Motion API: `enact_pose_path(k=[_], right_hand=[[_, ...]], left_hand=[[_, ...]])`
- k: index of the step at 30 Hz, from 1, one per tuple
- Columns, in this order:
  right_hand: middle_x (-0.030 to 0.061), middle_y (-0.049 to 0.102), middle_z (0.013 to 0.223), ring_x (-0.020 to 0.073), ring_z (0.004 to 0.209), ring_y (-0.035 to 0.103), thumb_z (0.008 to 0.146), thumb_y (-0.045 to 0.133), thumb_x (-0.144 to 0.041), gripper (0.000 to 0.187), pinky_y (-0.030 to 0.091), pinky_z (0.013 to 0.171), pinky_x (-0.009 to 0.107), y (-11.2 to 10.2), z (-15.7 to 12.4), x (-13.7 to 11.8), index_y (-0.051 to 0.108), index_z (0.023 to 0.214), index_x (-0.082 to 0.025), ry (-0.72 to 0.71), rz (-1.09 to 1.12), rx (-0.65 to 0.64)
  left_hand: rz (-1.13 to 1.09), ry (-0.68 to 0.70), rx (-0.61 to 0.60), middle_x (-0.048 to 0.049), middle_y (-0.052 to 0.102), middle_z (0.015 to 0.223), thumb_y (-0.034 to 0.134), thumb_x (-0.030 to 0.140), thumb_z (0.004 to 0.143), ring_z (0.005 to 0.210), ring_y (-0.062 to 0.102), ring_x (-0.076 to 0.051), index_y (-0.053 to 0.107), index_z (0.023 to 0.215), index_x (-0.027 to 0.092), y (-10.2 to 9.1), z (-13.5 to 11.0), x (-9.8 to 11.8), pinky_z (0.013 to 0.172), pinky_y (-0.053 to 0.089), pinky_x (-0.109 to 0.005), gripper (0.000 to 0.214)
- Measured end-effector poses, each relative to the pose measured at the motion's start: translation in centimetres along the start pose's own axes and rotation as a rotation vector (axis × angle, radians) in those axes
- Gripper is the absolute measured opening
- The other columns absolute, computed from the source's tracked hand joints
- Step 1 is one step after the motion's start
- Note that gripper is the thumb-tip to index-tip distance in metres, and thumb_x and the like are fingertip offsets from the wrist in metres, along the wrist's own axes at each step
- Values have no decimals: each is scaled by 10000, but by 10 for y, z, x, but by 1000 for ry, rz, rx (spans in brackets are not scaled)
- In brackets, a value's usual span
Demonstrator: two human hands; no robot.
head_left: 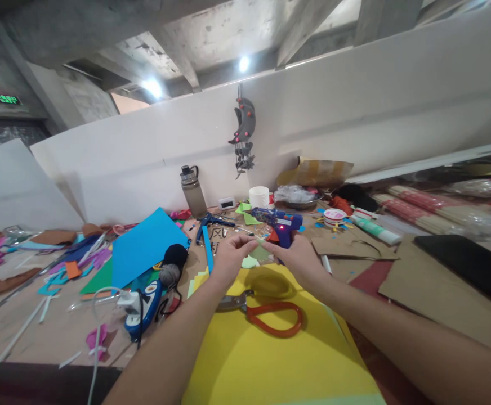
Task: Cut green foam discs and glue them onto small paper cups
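Note:
Both my hands meet over a yellow foam sheet (266,360) and pinch a small light-green paper piece (260,251) between them. My left hand (231,259) grips its left edge with thumb and fingers closed. My right hand (296,260) holds the right edge, fingers closed. Just behind the hands stands a blue glue gun (280,223) with a lit red lamp. Orange-handled scissors (271,315) lie on the yellow sheet under my wrists.
A blue sheet (144,247), paper scraps, a second glue gun (146,306) and black yarn ball (174,256) lie left. A grey bottle (193,191), white cup (259,197), blue pliers (209,222), cardboard (431,287) and paper rolls (435,214) sit behind and right. A white wall backs the table.

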State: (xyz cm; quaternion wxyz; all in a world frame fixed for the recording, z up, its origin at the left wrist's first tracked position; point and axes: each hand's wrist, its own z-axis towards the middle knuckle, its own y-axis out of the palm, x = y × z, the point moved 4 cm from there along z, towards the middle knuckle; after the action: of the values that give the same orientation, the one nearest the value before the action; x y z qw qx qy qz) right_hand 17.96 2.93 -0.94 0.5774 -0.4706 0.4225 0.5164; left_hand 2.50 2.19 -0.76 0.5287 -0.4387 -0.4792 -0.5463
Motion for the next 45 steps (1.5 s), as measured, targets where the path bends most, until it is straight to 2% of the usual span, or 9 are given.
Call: enact_pose_path(k=[13, 15, 19, 21, 24, 27, 31, 37, 45], right_hand=[[-10, 602, 554, 113, 432, 497, 562, 796, -336, 347, 398, 416, 239, 4, 1, 9, 597, 783, -156, 105, 171, 54], [-19, 595, 553, 106, 415, 494, 537, 806, -313, 356, 389, 395, 232, 4, 3, 12, 573, 764, -167, 173, 290, 73], [-64, 506, 479, 81, 346, 430, 519, 820, -359, 395, 291, 329, 207, 4, 8, 17, 514, 698, -183, 220, 491, 42], [-71, 479, 463, 76, 341, 419, 506, 831, -378, 418, 278, 326, 205, 4, 10, 19, 498, 672, -186, 239, 530, 34], [-70, 482, 472, 73, 361, 431, 498, 843, -385, 436, 301, 346, 205, 5, 9, 18, 489, 655, -186, 254, 555, 6], [-68, 502, 500, 71, 392, 451, 510, 842, -397, 436, 318, 372, 196, 7, 6, 12, 509, 690, -181, 255, 574, -53], [-68, 512, 504, 76, 391, 455, 507, 838, -430, 447, 309, 372, 202, 7, 4, 6, 522, 703, -183, 255, 557, -77], [-74, 508, 493, 74, 390, 450, 500, 848, -408, 445, 338, 383, 209, 9, 4, 7, 509, 690, -190, 243, 562, -92], [-52, 534, 553, 66, 413, 453, 649, 753, -455, 367, 293, 341, 166, 7, 4, 4, 549, 786, -182, 208, 617, -140]], left_hand=[[-125, -66, 4, 1, 588, 646, 738, 483, 657, 499, 463, -67, 638, 750, 132, -4, 5, -12, 473, 359, -197, 376], [8, 26, 11, -34, 638, 788, 681, 472, 729, 534, 495, -80, 653, 917, 144, -5, 5, -9, 498, 409, -216, 378], [460, 457, -47, -103, 593, 1168, 709, 374, 737, 909, 596, -183, 615, 1135, 212, -3, -1, 8, 709, 517, -290, 439], [620, 618, -94, -105, 568, 1214, 706, 325, 750, 1070, 558, -219, 622, 1132, 235, -1, -6, 14, 784, 522, -319, 401], [736, 699, -79, -97, 618, 1135, 649, 311, 806, 1076, 571, -217, 660, 1064, 237, -1, -9, 16, 870, 503, -369, 268], [708, 613, -55, -83, 680, 1029, 631, 374, 815, 895, 628, -191, 689, 1017, 219, -4, -7, 14, 815, 507, -341, 261], [643, 407, -144, -35, 704, 797, 535, 425, 870, 687, 617, -152, 703, 998, 207, -2, -6, 7, 649, 481, -260, 304], [649, 412, -148, -28, 702, 790, 572, 390, 848, 719, 612, -155, 711, 933, 207, 3, -10, 10, 694, 464, -262, 245], [87, 39, -76, -32, 699, 788, 632, 434, 766, 644, 679, -184, 629, 892, 183, -5, 8, -8, 575, 512, -285, 281]])
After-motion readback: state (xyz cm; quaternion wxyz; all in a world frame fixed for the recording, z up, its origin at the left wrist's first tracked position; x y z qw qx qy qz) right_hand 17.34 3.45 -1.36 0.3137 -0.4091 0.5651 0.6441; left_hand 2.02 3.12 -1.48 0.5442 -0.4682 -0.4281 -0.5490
